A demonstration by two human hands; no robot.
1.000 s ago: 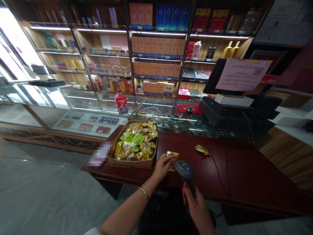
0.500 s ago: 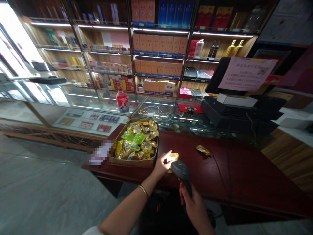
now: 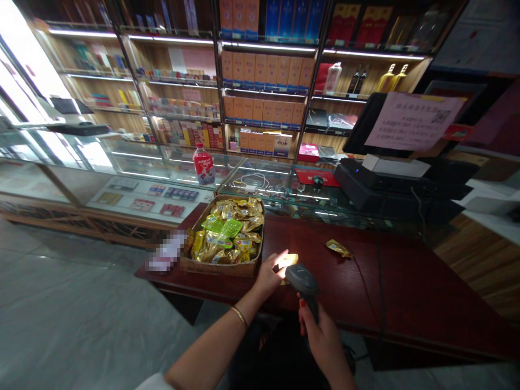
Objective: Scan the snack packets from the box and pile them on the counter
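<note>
Gold, the brightly lit packet (image 3: 291, 259) was pinched in the left grip (image 3: 270, 274); at its five o'clock, the right grip (image 3: 322, 331) was wrapped round the scanner (image 3: 303, 280). The box (image 3: 221, 269) sat at the packet's ten o'clock on the bench (image 3: 414, 295).

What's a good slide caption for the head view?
Right hand aims a scanner at a gold packet in the left hand, beside a packet-filled box.

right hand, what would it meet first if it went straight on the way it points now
Probably the lit gold packet in the left hand: the scanner gripped by the right hand points toward it and would touch first. The gap between them is hard to judge from this view.
</note>
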